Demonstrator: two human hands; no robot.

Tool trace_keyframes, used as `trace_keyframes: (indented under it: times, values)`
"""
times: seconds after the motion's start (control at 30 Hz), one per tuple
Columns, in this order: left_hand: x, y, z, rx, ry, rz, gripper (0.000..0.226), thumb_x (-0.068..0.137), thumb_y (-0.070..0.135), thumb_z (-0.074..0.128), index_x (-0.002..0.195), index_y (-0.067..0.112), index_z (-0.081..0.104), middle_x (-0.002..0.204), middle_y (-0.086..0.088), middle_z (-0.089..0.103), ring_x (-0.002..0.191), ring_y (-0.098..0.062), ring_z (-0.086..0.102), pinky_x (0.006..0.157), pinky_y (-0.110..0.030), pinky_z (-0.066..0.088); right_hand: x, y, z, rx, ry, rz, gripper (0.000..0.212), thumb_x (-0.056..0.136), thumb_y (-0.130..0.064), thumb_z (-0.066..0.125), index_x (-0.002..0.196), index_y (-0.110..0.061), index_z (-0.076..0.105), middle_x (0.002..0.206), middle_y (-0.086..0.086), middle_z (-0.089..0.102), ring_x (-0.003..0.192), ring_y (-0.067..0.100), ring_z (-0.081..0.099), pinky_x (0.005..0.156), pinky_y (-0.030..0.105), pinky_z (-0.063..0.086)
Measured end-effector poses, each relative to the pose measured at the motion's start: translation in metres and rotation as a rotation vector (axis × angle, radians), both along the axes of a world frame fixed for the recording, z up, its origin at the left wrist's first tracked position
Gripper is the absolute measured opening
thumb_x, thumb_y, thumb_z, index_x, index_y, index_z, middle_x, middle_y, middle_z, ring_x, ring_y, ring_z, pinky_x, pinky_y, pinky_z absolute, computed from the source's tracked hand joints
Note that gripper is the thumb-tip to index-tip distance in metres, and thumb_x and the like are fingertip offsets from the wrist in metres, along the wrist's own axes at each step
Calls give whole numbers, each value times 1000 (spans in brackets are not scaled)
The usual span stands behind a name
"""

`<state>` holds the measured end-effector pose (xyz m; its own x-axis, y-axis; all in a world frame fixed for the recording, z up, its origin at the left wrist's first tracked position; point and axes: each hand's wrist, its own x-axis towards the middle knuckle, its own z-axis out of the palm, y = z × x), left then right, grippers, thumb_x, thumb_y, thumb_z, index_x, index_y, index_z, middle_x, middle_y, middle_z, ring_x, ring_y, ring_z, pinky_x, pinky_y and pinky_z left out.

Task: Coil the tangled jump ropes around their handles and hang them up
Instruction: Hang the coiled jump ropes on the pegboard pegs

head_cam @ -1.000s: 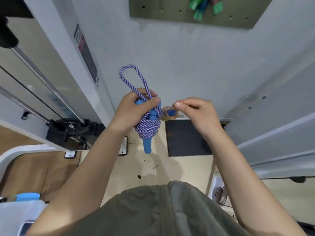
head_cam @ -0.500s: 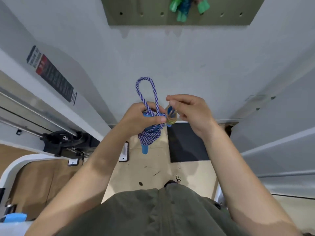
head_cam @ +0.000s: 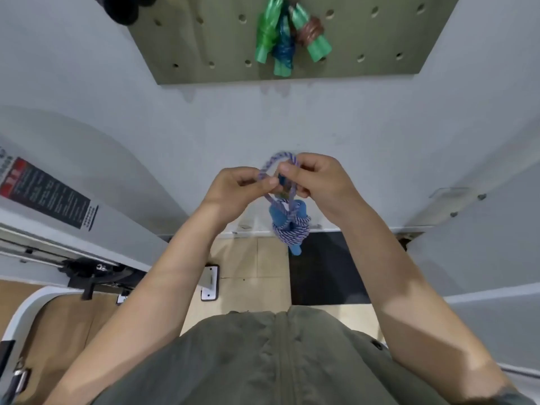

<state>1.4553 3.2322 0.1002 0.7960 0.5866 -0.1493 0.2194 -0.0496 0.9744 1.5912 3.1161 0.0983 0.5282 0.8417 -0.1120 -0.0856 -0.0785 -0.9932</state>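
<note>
Head view puts the purple jump rope (head_cam: 292, 229) right below my fingers: its coil is wound around the two blue handles (head_cam: 285, 216), and that bundle hangs straight down from my grip, long axis roughly vertical, handle tips pointing at the floor. Above the bundle a free loop (head_cam: 277, 162) of the same rope rises and arches over between my two hands. My left hand (head_cam: 236, 191) pinches the loop's left strand between thumb and forefinger; my right hand (head_cam: 317, 178) has its fingers curled around the right strand, just across from the left, fingertips nearly touching. Something small and yellowish sits between my fingertips, too blurred for me to name.

The move I judge to be coming is the hang, and it turns on that loop: it stands on the far side of my fingers, pointing up toward the pegboard (head_cam: 204, 39) well above and ahead of both hands. Green coiled ropes (head_cam: 287, 36) already hang there, slightly right of my grip, so my right hand is marginally nearer. The bundle should trail below as I lift.
</note>
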Motion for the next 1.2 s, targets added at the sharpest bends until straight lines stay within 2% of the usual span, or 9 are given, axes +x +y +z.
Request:
trace_keyframes:
  times: [0.2, 0.33, 0.4, 0.5, 0.63, 0.87, 0.97, 1.07, 1.2]
  values:
    - [37, 22, 20, -55, -112, -42, 19, 95, 11, 61, 77, 5, 66, 64, 1, 66, 66, -14, 64, 73, -29, 55, 40, 17, 12, 4, -38, -10, 16, 90, -16, 68, 85, -1, 68, 66, -2, 62, 57, 11, 43, 56, 24, 35]
    - [67, 49, 41, -110, -233, 4, 14, 96, 10, 58, 84, 10, 65, 61, 4, 54, 61, -9, 52, 74, -32, 54, 65, 35, 43, 50, -75, -49, 18, 93, -15, 64, 76, -8, 63, 69, 5, 58, 53, 12, 35, 51, 25, 26]
    - [82, 66, 58, -124, -320, 33, 14, 97, 6, 56, 87, 11, 65, 64, 4, 55, 61, -9, 49, 66, -26, 51, 78, 48, 63, 95, -99, -88, 22, 95, -15, 61, 74, -8, 57, 69, 9, 51, 51, 12, 31, 50, 25, 24]
    - [103, 92, 88, -102, -442, 67, 8, 92, 4, 61, 86, 9, 63, 67, 4, 65, 59, -10, 51, 59, -21, 45, 97, 69, 92, 180, -144, -122, 25, 99, -15, 55, 75, -9, 55, 61, -4, 53, 49, 12, 34, 49, 22, 28]
    - [130, 118, 116, -60, -521, 77, 9, 79, 4, 68, 85, 9, 64, 65, 0, 64, 56, -13, 54, 59, -24, 47, 121, 94, 121, 268, -54, -148, 19, 101, -16, 50, 90, -7, 63, 74, 4, 57, 53, 12, 44, 51, 22, 39]
    - [177, 149, 127, -42, -514, 217, 17, 87, -6, 66, 83, 10, 64, 64, 2, 72, 54, -10, 62, 61, -22, 53, 148, 136, 145, 254, -27, -246, 16, 97, -8, 55, 82, -4, 59, 67, 10, 54, 46, 12, 48, 47, 24, 46]
    - [188, 163, 125, -14, -521, 253, 20, 86, -7, 66, 81, 11, 64, 62, 3, 70, 52, -8, 61, 59, -19, 52, 156, 153, 147, 157, -126, -332, 15, 93, -14, 64, 82, -4, 61, 55, 3, 56, 44, 13, 48, 46, 24, 45]
    - [195, 176, 118, 43, -465, 304, 23, 84, -8, 67, 77, 14, 66, 60, 3, 67, 50, -6, 59, 60, -19, 51, 164, 157, 150, 89, -176, -399, 22, 90, -23, 70, 85, -3, 62, 60, 6, 55, 43, 13, 47, 46, 23, 44]
    - [190, 180, 114, 97, -376, 192, 23, 83, -7, 70, 78, 16, 68, 62, -1, 66, 51, -2, 57, 60, -16, 49, 172, 139, 151, 40, -284, -361, 18, 92, -15, 65, 79, -4, 62, 63, 12, 54, 42, 17, 43, 46, 26, 40]
